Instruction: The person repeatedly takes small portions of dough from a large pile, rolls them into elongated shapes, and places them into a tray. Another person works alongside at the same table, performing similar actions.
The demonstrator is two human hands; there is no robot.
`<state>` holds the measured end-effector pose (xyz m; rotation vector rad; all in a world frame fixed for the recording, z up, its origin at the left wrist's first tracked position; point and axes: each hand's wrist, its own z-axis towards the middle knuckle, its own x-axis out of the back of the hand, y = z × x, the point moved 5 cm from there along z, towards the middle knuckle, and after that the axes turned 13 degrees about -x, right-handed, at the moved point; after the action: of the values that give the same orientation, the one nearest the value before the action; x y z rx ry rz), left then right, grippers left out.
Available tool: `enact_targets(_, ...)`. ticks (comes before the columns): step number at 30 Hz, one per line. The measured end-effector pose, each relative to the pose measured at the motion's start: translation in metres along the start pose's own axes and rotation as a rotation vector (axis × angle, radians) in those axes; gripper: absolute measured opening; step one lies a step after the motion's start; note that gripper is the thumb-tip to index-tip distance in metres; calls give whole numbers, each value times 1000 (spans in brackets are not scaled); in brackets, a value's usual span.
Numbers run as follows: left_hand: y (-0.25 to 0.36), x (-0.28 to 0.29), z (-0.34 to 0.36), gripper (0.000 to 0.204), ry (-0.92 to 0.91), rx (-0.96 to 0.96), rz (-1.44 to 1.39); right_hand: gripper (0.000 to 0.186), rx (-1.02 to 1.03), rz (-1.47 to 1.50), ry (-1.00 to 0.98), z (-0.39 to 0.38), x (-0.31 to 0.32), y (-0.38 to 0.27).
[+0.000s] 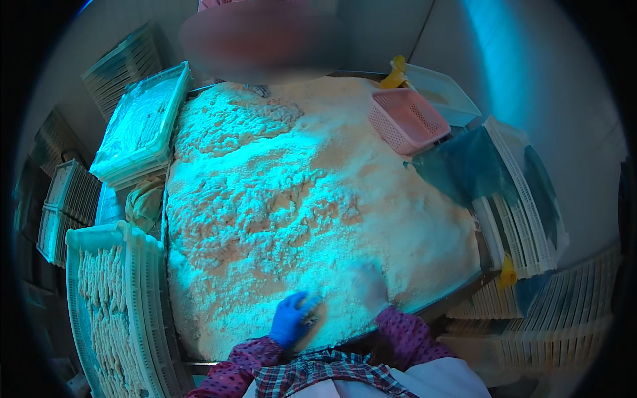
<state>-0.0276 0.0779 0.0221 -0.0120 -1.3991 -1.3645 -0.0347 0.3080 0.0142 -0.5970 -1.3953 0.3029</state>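
Observation:
A broad bed of pale flour-like powder (pixel 285 205), lumpy on the left and smoother on the right, fills the tabletop in front of me. My left hand (pixel 289 321), in a blue glove, is low over the powder near the front edge. Its fingers are curled and dusted with crumbs; what they close on, if anything, I cannot make out. To its right, my right hand (pixel 371 286) is white with powder and smeared by motion at the surface, so its fingers cannot be read.
Stacked trays (pixel 114 292) on the near left hold rows of coated pieces; another tray stack (pixel 142 126) stands behind. A pink basket (pixel 410 121) and a clear bin (pixel 451 99) are far right. White trays (pixel 524 199) with a green sheet (pixel 464 166) line the right. A person stands opposite.

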Motion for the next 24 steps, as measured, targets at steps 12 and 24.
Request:
enact_targets(12,-77,87,-85,28,63,90,548,16,457,-205,-222,10,-5,-64)
enact_targets(24,-23,101,-27,28,27,11,-295,25,115,64,-176,20,-17,-47)
